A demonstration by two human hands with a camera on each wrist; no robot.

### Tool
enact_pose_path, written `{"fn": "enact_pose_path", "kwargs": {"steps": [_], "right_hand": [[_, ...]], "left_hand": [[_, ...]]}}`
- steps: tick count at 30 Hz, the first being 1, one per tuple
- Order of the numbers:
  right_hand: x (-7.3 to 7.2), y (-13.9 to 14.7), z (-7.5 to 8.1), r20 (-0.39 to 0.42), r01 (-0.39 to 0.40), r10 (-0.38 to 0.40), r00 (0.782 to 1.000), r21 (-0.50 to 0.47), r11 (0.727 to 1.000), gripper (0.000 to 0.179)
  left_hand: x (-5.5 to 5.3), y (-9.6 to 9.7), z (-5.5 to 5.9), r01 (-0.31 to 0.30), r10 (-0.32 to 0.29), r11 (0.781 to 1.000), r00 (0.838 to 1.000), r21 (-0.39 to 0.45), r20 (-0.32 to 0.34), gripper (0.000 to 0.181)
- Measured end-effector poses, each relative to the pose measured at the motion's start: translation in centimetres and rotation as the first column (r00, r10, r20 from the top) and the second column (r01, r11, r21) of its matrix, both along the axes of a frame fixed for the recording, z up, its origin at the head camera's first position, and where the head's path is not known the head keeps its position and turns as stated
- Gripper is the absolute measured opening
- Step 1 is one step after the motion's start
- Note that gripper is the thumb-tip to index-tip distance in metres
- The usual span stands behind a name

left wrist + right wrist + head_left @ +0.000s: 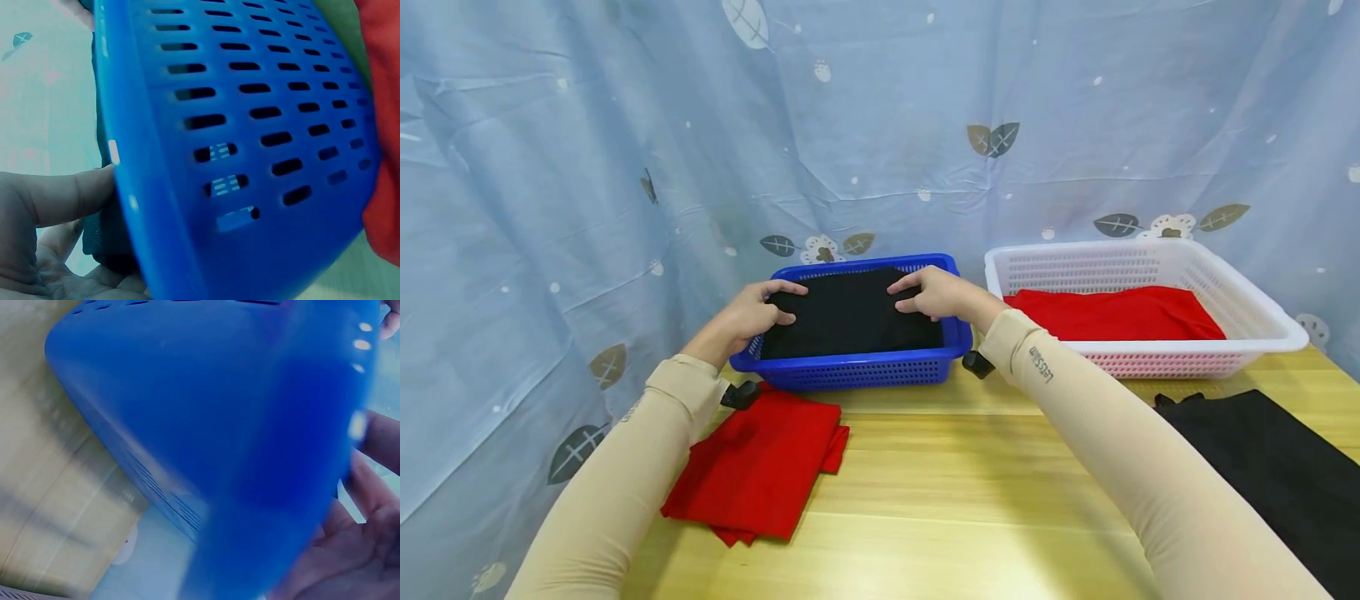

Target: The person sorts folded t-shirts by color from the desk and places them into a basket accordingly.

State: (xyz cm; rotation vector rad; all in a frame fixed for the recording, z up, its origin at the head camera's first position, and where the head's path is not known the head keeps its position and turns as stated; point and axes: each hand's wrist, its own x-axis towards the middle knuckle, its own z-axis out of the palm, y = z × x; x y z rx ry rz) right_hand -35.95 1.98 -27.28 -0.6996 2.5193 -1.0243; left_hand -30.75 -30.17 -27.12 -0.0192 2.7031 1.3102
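A folded black cloth (853,312) lies inside a blue slotted plastic basket (850,373) by the curtain. My left hand (752,317) reaches over the basket's left end, with thumb and fingers apart at the cloth's left side. At the opposite side, my right hand (940,293) comes over the right end, its fingers extended toward the cloth. Up close in the left wrist view, the thumb (75,195) is at the basket rim beside the dark cloth (106,234). The basket wall (206,400) hides part of the fingers in the right wrist view.
A folded red cloth (767,467) lies on the wooden table (940,508) in front of the blue basket. To the right stands a white basket (1247,354) holding red cloth (1120,315). Black cloth (1262,467) lies at the right edge. A blue patterned curtain (880,125) hangs behind.
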Motion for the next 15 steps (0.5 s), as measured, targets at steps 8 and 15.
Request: {"fn": "enact_pose_path", "kwargs": {"steps": [8,15], "right_hand": [[0.03,0.31,0.14,-0.013,0.017,-0.016,1.0,0.055,0.998,0.042],[-0.01,0.68,0.43,-0.029,-0.013,0.015,0.999,0.077,0.997,0.04]], "left_hand": [[-0.02,-0.31,0.0,-0.025,0.028,0.998,0.999,-0.065,0.038,0.059],[0.35,0.01,0.59,-0.047,0.049,0.989,0.999,-0.137,0.005,0.047]]}}
